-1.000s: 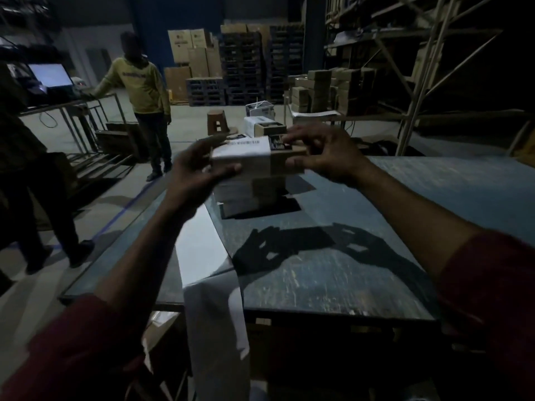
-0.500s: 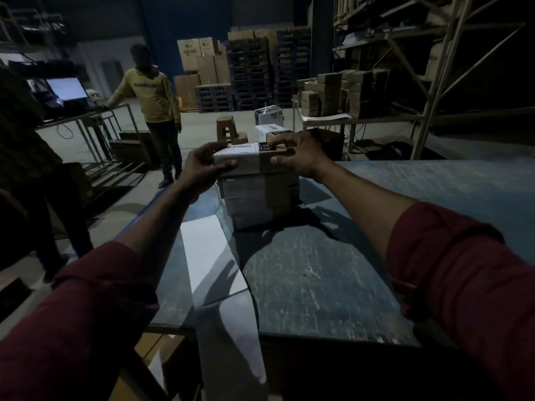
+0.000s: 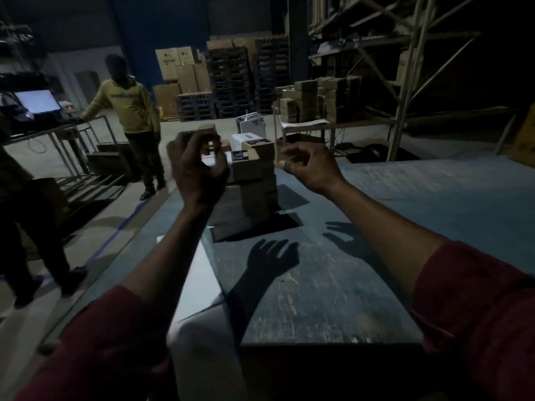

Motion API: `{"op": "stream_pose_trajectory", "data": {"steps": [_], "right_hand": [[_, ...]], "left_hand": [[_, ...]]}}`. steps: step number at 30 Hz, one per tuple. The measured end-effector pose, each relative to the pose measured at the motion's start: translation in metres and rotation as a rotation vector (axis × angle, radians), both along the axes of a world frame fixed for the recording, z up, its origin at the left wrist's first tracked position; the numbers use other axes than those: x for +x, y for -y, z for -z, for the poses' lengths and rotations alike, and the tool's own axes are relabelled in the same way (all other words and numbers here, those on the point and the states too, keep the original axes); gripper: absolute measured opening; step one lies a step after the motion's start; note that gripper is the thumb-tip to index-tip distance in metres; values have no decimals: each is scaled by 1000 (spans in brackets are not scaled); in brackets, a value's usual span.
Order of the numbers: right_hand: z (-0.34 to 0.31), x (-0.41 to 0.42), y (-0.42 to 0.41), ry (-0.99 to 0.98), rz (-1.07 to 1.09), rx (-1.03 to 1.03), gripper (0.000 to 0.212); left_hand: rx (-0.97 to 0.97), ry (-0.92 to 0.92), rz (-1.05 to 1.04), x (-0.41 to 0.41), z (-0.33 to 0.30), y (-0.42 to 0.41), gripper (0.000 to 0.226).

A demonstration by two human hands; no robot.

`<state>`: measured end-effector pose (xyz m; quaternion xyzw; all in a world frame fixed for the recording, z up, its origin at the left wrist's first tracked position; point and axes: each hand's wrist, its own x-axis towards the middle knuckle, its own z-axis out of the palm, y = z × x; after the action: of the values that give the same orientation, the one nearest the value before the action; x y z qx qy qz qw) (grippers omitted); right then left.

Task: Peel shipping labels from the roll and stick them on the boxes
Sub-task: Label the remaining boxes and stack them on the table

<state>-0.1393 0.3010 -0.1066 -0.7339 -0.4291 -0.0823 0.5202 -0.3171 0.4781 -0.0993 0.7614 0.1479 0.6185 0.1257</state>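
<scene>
Both hands came off the top box [image 3: 251, 164] since half a sec ago: your left hand [image 3: 197, 169] hung in front of the stack [image 3: 254, 195], fingers loosely curled, holding nothing; right hand [image 3: 307, 166] just beside it, relaxed, empty too. Label [image 3: 215, 162] sat on the top box, so that one looked done; next label due. Label strip [image 3: 199, 273] lay along the bench [image 3: 376, 227] at its left edge, w/ your left forearm over it. Two bystanders stood left, well apart.
</scene>
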Motion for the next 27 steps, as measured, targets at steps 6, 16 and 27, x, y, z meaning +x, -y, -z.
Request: {"op": "stream_pose_trajectory", "data": {"steps": [6,16,27], "right_hand": [[7,1,148,78,252,33,5],[21,22,471,38,1122,-262,22],[109,57,589,-270,1260,-784,75]], "left_hand": [[-116,-43,470,76,30,159,10],[-164,-743,876,185,127,418,35],[171,-846,744,198,172,446,39]]}}
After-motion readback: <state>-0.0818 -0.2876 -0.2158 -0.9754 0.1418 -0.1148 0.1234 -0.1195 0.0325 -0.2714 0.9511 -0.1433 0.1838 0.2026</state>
